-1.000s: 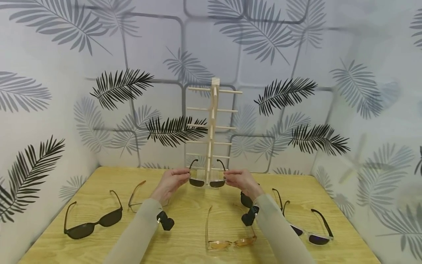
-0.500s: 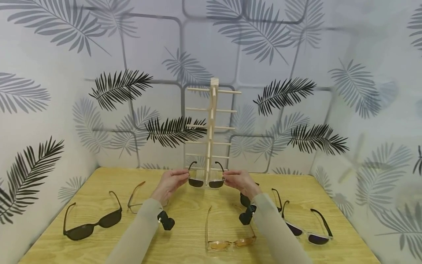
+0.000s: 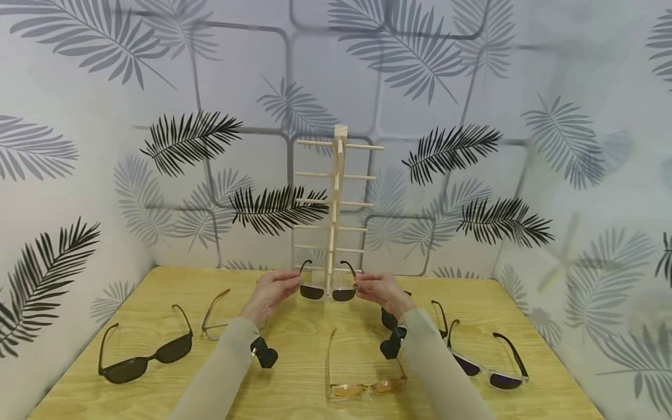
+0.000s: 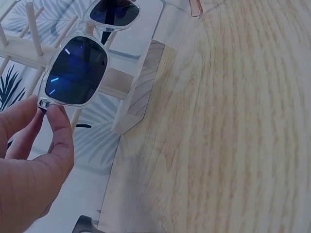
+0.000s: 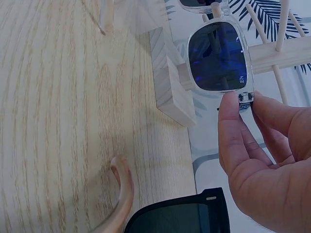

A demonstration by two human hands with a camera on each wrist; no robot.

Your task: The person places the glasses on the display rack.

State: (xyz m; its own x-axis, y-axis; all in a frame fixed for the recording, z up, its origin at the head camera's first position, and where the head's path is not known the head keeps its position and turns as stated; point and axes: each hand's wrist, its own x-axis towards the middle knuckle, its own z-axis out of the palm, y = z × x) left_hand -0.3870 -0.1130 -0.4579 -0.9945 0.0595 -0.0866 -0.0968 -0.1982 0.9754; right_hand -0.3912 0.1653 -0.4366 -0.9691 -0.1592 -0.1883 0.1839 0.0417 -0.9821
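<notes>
Sunglasses with a clear frame, dark blue lenses and black temples [image 3: 312, 292] are at the foot of a wooden display rack [image 3: 336, 192], their temples pointing back past its post. My left hand [image 3: 270, 294] pinches the left hinge corner between thumb and fingers; in the left wrist view the left lens [image 4: 77, 70] faces the camera. At the opposite hinge, my right hand [image 3: 385, 291] pinches the frame the same way, beside the right lens [image 5: 217, 58]. The nose bridge is right at the end of a short wooden peg [image 5: 216, 8] low on the rack.
Black sunglasses [image 3: 128, 370] lie at the left, with thin-framed glasses [image 3: 214, 326] partly behind my left forearm. Orange-tinted glasses [image 3: 349, 391] lie front centre. Clear-framed sunglasses [image 3: 505, 382] are at the right; black sunglasses [image 3: 388, 319] are partly hidden by my right wrist. Patterned walls enclose the table [image 3: 294, 361].
The temple tips of the held sunglasses have sunk slightly against the rack, while the lenses stay at nearly the same height. Both hands keep their pinch and hardly move.
</notes>
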